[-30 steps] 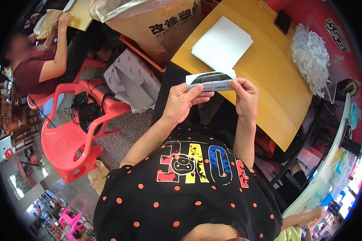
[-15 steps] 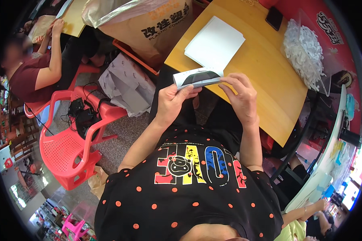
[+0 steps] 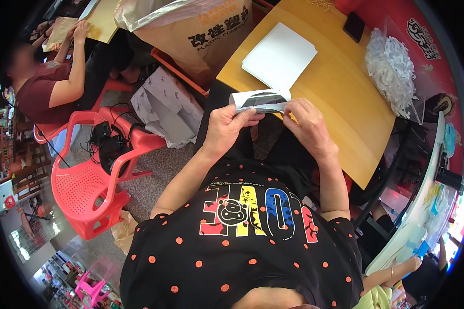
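In front of my lap, at the near edge of the yellow table (image 3: 340, 103), I hold a curled white printed sheet (image 3: 242, 100) with a dark curved picture on it. It may be more than one layer; I cannot tell. My left hand (image 3: 222, 129) grips its left end, thumb on the near side and fingers beneath. At the right end, my right hand (image 3: 312, 129) pinches the edge between thumb and bent fingers. Just beyond lies a stack of white paper sheets (image 3: 281, 54) on the table, its near corner partly hidden by the curled sheet.
A clear bin of white scraps (image 3: 392, 72) and a black phone (image 3: 353, 27) are at the table's far right. Left of the table stand a large brown sack (image 3: 191, 46), a crumpled white bag (image 3: 165, 103) and a red plastic chair (image 3: 82, 190) holding black cables. A seated person (image 3: 51, 92) works at far left.
My right hand has turned inward, its fingers now bent closer around the sheet's right edge. The curled sheet shows more of its dark picture. The person at left has raised a brown piece.
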### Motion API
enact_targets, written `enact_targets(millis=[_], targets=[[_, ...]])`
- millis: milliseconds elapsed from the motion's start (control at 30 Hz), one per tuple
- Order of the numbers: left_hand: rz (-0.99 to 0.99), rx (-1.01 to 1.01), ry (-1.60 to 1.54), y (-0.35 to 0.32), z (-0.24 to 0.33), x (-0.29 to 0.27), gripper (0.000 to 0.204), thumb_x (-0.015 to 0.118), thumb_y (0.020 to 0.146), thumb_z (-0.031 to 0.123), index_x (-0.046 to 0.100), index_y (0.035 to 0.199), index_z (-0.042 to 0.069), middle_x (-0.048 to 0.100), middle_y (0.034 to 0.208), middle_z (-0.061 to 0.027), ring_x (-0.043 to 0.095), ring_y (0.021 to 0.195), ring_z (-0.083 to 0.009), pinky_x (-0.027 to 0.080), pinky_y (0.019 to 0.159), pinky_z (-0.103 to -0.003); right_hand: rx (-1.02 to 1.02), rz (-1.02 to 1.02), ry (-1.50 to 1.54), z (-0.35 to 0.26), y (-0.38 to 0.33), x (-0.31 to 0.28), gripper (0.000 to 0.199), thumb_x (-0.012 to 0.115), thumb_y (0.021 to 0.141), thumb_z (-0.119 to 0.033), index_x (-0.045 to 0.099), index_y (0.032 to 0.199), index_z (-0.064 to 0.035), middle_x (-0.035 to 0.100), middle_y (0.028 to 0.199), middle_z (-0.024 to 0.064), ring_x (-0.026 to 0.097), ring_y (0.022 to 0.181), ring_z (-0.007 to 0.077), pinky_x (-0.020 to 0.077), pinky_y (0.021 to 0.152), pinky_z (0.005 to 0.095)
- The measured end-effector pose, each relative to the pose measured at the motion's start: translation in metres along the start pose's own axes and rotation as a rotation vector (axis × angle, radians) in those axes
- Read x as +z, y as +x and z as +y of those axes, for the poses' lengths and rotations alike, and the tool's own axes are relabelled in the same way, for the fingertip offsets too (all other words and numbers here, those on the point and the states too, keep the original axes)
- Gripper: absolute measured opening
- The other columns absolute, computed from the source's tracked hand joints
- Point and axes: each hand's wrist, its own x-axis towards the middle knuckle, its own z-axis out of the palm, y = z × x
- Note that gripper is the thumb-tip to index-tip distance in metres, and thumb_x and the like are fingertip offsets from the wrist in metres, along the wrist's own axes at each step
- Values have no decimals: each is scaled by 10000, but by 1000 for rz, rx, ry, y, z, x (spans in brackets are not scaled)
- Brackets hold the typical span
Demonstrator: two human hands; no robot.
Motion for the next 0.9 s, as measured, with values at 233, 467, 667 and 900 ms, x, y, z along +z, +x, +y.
enact_targets(millis=[233,467,667,900], targets=[[57,78,76,-6,4,11,250,579,992,79,643,1173,-82,712,1063,-137,709,959,-184,590,830,-281,8,39,-10,1,-2,9,164,661,782,22,562,906,-19,577,881,129,589,838,312,490,738,399],[79,185,243,-8,-1,9,229,580,986,60,640,1160,-77,707,1073,-147,704,975,-214,598,842,-324,2,85,-22,3,-1,14,203,689,755,62,577,901,-25,577,863,121,596,814,297,491,710,374],[126,298,336,-6,-5,11,171,607,962,45,668,1028,-100,732,1007,-177,728,930,-224,612,778,-305,-30,119,5,6,-3,18,190,677,770,42,572,916,-19,601,914,129,607,872,311,506,757,388],[79,284,347,-8,-6,8,207,586,975,34,647,1130,-89,712,1062,-148,709,968,-222,601,830,-317,17,124,37,8,-4,22,217,702,724,75,580,873,-25,607,880,130,615,843,305,504,723,373]])
